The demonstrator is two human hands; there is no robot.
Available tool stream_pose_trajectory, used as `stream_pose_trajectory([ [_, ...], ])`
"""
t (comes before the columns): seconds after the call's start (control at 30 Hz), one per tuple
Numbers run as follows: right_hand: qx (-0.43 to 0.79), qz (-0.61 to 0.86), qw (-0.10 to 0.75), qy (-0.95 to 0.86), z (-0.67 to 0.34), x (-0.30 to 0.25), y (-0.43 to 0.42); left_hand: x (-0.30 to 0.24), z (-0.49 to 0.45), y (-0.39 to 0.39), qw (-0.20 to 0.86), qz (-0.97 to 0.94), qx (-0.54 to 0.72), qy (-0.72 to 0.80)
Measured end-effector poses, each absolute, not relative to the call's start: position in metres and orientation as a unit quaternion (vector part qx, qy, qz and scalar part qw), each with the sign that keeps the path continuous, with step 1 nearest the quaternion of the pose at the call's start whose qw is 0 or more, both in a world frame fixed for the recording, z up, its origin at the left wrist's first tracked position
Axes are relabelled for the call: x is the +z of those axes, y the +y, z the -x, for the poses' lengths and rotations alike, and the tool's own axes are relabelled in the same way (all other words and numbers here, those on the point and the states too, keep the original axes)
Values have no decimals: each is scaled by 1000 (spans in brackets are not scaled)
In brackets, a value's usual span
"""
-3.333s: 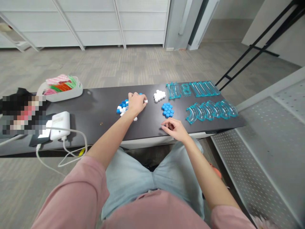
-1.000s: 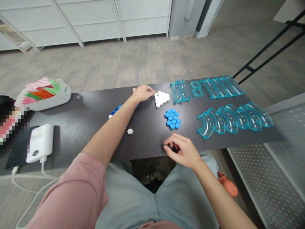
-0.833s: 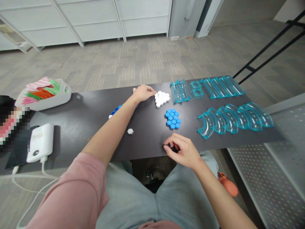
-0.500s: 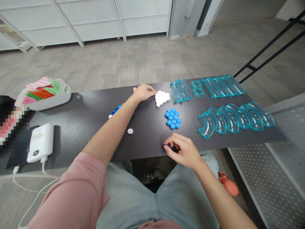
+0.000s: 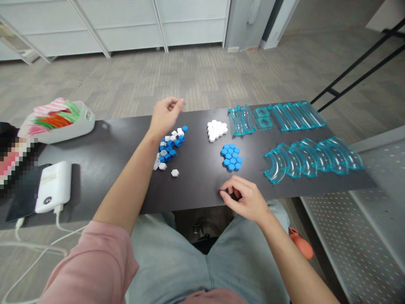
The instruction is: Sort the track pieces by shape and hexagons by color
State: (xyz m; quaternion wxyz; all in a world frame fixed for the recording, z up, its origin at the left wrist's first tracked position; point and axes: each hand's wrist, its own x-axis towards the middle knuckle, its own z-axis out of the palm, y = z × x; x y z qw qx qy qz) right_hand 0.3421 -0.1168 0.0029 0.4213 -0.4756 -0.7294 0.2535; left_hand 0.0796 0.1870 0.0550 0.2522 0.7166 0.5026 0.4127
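- The left hand (image 5: 165,115) is held raised above the dark table (image 5: 120,143), over the far end of a loose pile of blue and white hexagon pieces (image 5: 169,145).
- Its fingers are seen loosely curled, with the fingertips drawn towards the thumb; whether a piece is pinched between them cannot be told.
- The pile is spread out just below and to the right of the left wrist, with blue and white pieces mixed together.
- A single white hexagon (image 5: 175,172) is seen lying apart from the pile, on its near side.
- The right hand (image 5: 246,200) is rested at the near edge of the table, its fingers curled in and the thumb brought against the forefinger; nothing is seen between them.
- A neat cluster of white hexagons (image 5: 217,129) is laid to the right of the pile, well clear of the left hand.
- A neat cluster of blue hexagons (image 5: 231,157) is laid nearer, between the white cluster and the right hand.
- Curved clear-blue track pieces (image 5: 311,158) are lined up in a row at the right of the table, and straight track pieces (image 5: 294,115) are set along the far edge behind them.
- A white tray of coloured strips (image 5: 60,122) is placed at the far left, and a white charger (image 5: 53,186) with its cable is set nearer the left edge.
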Motion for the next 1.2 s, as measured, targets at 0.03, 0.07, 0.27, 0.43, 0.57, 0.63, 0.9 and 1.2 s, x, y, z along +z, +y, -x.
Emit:
stream_pose_trajectory([
  [0.03,247,475,423,-731,-342,3,-117,58,-60,187,246,-688,452,512],
  [0.07,239,475,425,-733,-342,3,-118,60,-40,188,235,-659,487,523],
  [0.27,193,469,416,-755,-312,11,-117,45,30,182,197,-559,559,580],
  [0.43,199,512,264,-793,-257,23,-75,24,28,174,209,-596,483,607],
  [0.57,183,523,168,-815,-230,23,-36,18,31,178,226,-599,473,605],
  [0.63,183,510,144,-828,-227,25,-26,16,34,181,243,-587,492,595],
  [0.9,208,528,209,-796,-309,77,61,16,36,185,259,-580,474,610],
  [1.2,258,597,84,-755,-389,61,219,14,40,188,235,-592,471,610],
])
